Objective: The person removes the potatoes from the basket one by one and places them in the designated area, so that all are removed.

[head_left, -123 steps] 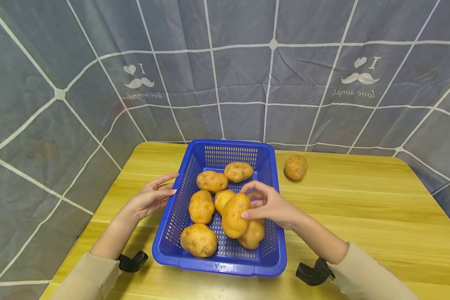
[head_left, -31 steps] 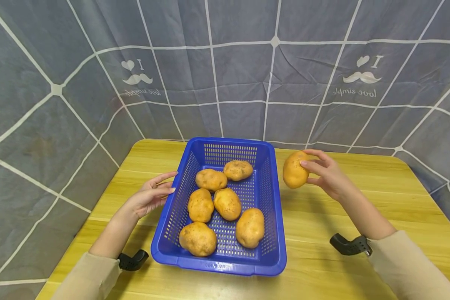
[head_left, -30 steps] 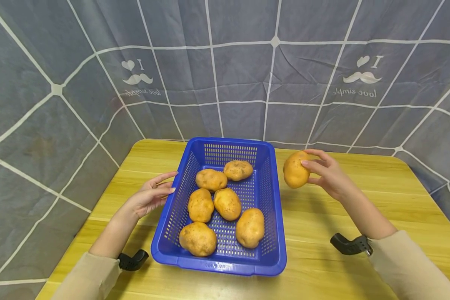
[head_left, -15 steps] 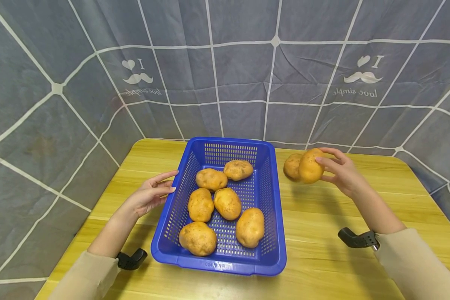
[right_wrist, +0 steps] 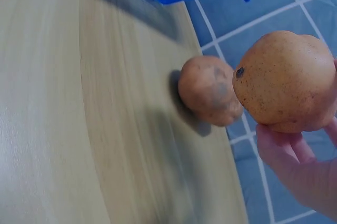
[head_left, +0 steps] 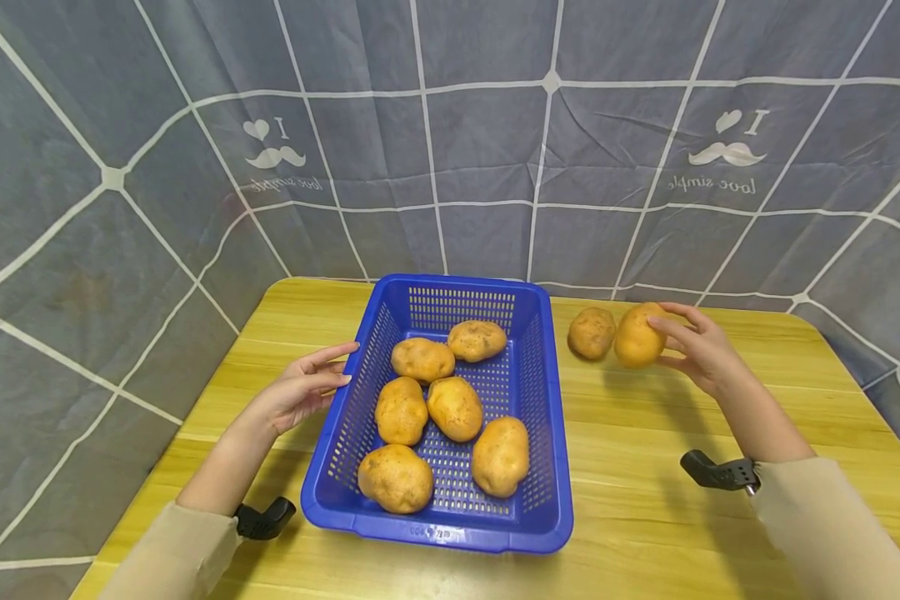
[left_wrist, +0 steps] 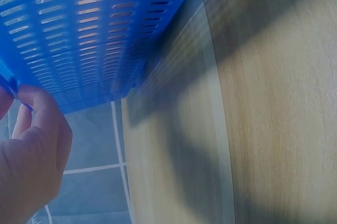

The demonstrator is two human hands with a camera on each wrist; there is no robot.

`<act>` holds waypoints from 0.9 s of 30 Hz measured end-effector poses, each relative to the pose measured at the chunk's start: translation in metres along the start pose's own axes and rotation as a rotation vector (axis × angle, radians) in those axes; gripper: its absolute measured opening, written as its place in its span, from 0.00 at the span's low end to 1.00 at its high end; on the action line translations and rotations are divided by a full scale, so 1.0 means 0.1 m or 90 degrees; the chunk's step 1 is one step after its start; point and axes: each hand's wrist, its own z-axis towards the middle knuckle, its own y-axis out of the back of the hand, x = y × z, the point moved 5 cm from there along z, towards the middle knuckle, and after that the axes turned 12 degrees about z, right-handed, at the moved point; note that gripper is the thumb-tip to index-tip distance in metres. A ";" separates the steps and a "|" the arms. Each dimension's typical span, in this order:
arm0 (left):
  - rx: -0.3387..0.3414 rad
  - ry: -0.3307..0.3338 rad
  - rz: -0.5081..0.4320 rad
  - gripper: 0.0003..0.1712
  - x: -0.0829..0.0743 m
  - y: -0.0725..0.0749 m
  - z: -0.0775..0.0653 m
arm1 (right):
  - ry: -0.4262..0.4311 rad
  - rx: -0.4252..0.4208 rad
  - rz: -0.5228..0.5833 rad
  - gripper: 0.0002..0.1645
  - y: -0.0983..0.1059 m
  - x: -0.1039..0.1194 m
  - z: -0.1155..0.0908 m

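Observation:
My right hand (head_left: 701, 350) holds a yellow-brown potato (head_left: 640, 336) between thumb and fingers, just above the table right of the basket. A dark spot marks this potato's skin in the right wrist view. Beside it, a second potato (head_left: 592, 332) lies on the table, by the basket's far right corner. The blue plastic basket (head_left: 435, 533) has slotted walls and contains several potatoes, spread over its floor. At its left side, my left hand (head_left: 303, 389) grips the rim; the left wrist view shows the fingers (left_wrist: 39, 108) bent at the rim's edge.
The table (head_left: 720, 400) has a yellow wood-grain top. A grey curtain (head_left: 480, 150) with white lines hangs behind it and at both sides. Each wrist wears a black camera mount, the right one (head_left: 720, 472) close over the tabletop.
My right hand has lifted a potato out of the basket's right part and carried it right, past the potato on the table, lowering it slightly. My left hand has stayed at the rim.

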 end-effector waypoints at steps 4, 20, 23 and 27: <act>0.008 -0.005 -0.003 0.25 0.00 0.00 0.00 | -0.006 -0.007 0.005 0.16 0.08 -0.04 0.03; 0.011 -0.010 -0.013 0.25 -0.01 0.00 0.00 | -0.035 -0.091 0.015 0.18 0.58 -0.37 0.39; 0.010 -0.007 -0.012 0.25 0.00 0.00 0.00 | -0.043 -0.103 0.013 0.16 0.46 -0.36 0.28; 0.004 0.000 -0.011 0.25 0.01 0.00 0.00 | -0.038 -0.121 0.007 0.16 0.43 -0.36 0.27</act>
